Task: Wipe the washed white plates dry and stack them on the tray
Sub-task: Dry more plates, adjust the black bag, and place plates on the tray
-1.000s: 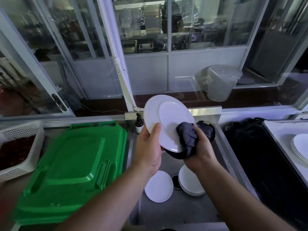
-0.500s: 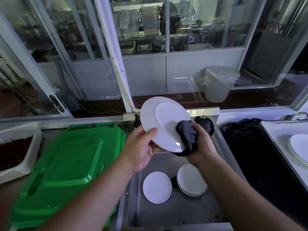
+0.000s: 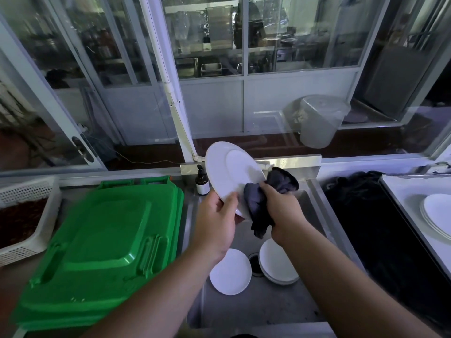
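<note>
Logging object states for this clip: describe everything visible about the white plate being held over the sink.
The held plate is round, plain white, glossy like ceramic, with a broad flat rim around a shallow centre. It is tilted steeply, its face toward the camera, above the steel sink. The left hand grips its lower edge, thumb on the face. The right hand presses a dark grey cloth against its lower right rim. No chips or marks show.

Plate (image 3: 231,172) in hands: plain white. Cloth (image 3: 266,198): dark grey, no pattern. Single plate (image 3: 230,272) and plate stack (image 3: 278,264) in sink: white. Sink (image 3: 263,303): dull grey steel. Crate lid (image 3: 102,240): bright green. Basket (image 3: 26,242): white, perforated mesh walls; contents dark red-brown. Bottle (image 3: 202,180): dark brown, white label, black pump. Plates on tray (image 3: 436,215): white. Tray (image 3: 405,189): white. Bucket (image 3: 319,120): translucent grey-white.
</note>
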Demonstrator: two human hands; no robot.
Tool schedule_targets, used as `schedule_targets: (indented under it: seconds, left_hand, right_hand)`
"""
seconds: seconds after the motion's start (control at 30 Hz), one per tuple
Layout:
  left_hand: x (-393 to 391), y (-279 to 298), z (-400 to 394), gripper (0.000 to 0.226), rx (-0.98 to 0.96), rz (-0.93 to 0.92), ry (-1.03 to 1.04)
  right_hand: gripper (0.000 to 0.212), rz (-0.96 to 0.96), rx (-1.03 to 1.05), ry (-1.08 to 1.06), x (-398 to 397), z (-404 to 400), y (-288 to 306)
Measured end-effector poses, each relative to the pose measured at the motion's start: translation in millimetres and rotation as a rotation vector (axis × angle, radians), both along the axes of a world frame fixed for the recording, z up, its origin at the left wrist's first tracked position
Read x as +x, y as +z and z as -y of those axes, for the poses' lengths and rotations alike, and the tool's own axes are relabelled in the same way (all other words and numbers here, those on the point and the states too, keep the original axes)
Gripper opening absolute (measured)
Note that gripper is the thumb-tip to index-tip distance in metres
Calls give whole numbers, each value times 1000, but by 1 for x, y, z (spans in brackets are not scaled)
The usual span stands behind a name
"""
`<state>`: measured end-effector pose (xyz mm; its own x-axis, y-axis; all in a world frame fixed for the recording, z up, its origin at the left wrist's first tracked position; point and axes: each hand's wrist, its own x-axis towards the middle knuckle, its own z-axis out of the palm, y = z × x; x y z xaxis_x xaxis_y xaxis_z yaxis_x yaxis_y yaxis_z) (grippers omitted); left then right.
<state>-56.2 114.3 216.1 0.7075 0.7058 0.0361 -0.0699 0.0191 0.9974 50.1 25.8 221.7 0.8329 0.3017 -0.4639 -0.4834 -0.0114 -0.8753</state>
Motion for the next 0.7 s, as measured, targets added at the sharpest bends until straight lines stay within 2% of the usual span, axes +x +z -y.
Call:
schedule_targets:
  seconds: [0.23, 0.37, 0.47, 0.57, 0.7]
  left_hand:
    - [-3, 2, 0, 37, 230, -119, -87]
    - [-3, 4, -2, 34, 188, -113, -182]
    - [-4, 6, -2, 29, 134, -110, -208]
    - [-5, 7, -6, 18, 70, -100, -206]
    - [-6, 7, -11, 25, 170, -151, -230]
  right_hand:
    - [28, 95, 35, 108, -22, -1, 10]
    - [31, 240, -14, 110, -27, 0, 13]
    - [43, 452, -154, 185, -25, 0, 20]
    - [44, 627, -216, 273, -15, 0, 27]
    - [42, 642, -193, 283, -1, -5, 32]
